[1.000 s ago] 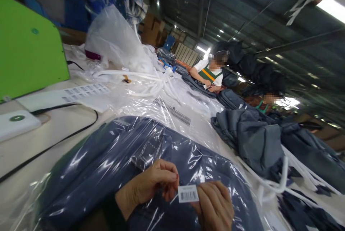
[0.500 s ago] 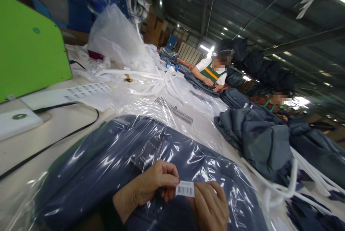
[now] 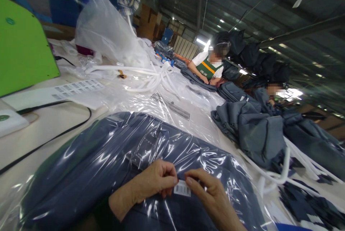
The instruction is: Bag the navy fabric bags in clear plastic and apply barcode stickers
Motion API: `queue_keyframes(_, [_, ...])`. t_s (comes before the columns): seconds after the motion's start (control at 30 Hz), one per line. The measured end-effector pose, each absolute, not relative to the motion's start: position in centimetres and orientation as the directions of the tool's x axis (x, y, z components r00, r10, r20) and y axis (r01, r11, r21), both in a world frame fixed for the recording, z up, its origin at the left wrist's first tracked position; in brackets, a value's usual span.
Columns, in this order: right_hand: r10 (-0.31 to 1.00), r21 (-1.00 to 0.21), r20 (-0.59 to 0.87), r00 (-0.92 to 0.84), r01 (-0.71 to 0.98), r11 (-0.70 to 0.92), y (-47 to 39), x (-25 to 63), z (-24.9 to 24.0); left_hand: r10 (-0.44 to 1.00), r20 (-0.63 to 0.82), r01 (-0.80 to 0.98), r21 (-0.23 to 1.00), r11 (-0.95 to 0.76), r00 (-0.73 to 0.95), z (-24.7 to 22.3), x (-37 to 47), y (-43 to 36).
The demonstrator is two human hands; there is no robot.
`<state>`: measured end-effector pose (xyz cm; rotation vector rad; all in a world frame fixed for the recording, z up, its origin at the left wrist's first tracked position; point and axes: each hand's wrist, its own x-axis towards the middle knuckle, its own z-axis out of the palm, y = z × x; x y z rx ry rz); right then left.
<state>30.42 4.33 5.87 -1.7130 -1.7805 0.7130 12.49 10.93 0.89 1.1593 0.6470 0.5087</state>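
Barcode sticker (image 3: 182,188), light, limp and tacky, pinched at opposite ends between left hand (image 3: 156,180) and right hand (image 3: 208,197) fingertips, low over slippery plastic-bagged navy garment (image 3: 113,155); probably best gripped by edges only.

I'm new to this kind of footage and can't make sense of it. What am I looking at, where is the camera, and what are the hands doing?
The camera sits on a person's head and looks down at their own two bare hands; there is no machine arm. The left hand and right hand together pinch a small barcode label just above a dark garment sealed in a clear plastic bag. It lies on a pale table. To the left are a green box, a black cable and a sheet of labels. Further off lie white cords and a pile of grey garments. Two other people work at the far end.
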Motion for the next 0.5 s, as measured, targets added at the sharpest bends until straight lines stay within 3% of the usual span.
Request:
queue_keyframes(0.13, [0.977,-0.728,-0.174,-0.121,0.684,-0.045,5.6,29.8,6.6,0.664,-0.196,-0.002,0.958,0.286,0.722,0.5,12.6,11.0])
queue_keyframes(0.27, [0.972,-0.741,-0.218,-0.09,0.664,-0.104,6.2,30.9,6.6,0.661,-0.19,0.053,0.974,0.222,0.726,0.3,12.7,10.5])
queue_keyframes(0.37, [0.984,-0.794,-0.175,0.04,0.585,-0.165,6.9,32.6,7.0,0.679,0.016,0.127,0.979,-0.161,0.734,0.5,12.7,9.5])
queue_keyframes(0.43, [0.983,-0.834,-0.129,0.133,0.521,-0.18,7.4,33.4,7.2,0.541,0.245,0.1,0.842,-0.531,0.804,0.7,12.7,8.7])
queue_keyframes(0.5, [0.979,-0.866,-0.107,0.172,0.467,-0.177,8.0,33.6,7.3,0.355,0.339,0.054,0.653,-0.755,0.871,0.7,12.7,8.1])
